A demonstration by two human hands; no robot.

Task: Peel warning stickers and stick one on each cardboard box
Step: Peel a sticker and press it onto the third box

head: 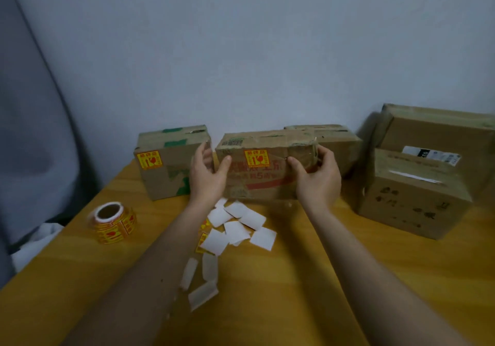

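Roll of stickers (pixel 115 223) far left on the yellow surface (pixel 321 278), lying flat, well apart from the hands. Light and easy to lift, but sticky and thin, so best peeled slowly from a corner.

Next, left box (pixel 166 163), standing near the wall. Already wearing a warning sticker (pixel 148 160) on the front: yellow square, red edge, little red pictures. Writing on top too small to read. Green tape in patches.

Then left hand (pixel 207 176), gripping the left end of the middle box (pixel 265 168), thumb on the front, fingers tucked around the side. Right hand (pixel 317 176) clamped on the other end, thumb in front too. Hands apart, one per end. Good places to hold: stiff cardboard, a bit bent and worn, probably not heavy. Shiny tape maybe slippery, so better to grip the bare card.

On the front, a second sticker (pixel 256 158), same kind, flat. Under it, big red printed words, partly hidden, with a "5" clear enough. Small barcode label on top, not readable.

Below the hands, white backing papers (pixel 235 225) scattered about. Very light, easy to blow away.

Behind the right hand, another box (pixel 337 144), no sticker seen.

Far right, a front box (pixel 412 193) with dark scribbles, not readable, and a big back box (pixel 439 128). White label (pixel 431 155) between, too blurry. No stickers seen on these.
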